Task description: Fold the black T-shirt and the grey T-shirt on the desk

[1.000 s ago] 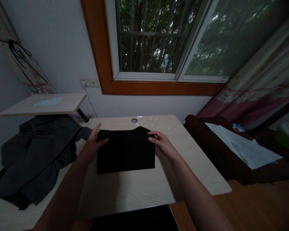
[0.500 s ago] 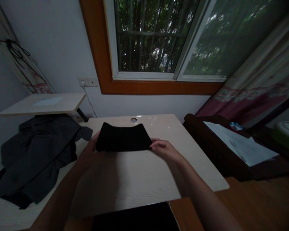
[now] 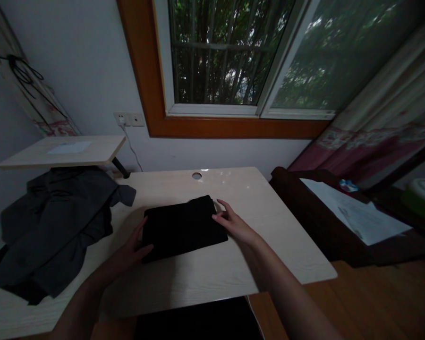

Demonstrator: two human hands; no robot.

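Note:
A folded piece of black cloth (image 3: 184, 229), perhaps a garment, lies on the pale wooden desk (image 3: 219, 269) before me. At its left edge is my left hand (image 3: 133, 248), thumb and fingers spread, with the fingertips touching the cloth. My right hand (image 3: 235, 225) rests by the right edge. Its fingers are apart, one raised, and the others touch the cloth's side. Neither hand grips the cloth. Left of my left hand lies a crumpled dark grey garment (image 3: 60, 226), partly under a small raised shelf (image 3: 102, 146).
At the back of the desk is a round cable hole (image 3: 197, 176). A dark brown piece of furniture (image 3: 315, 226) stands to the right, with a white sheet (image 3: 354, 212) on it. A cable (image 3: 133, 153) runs down from the wall socket (image 3: 127, 119).
The black cloth has come down from a raised, tilted position to lie flat, nearer to me. Both hands have loosened from its edges, and the left has moved down with it.

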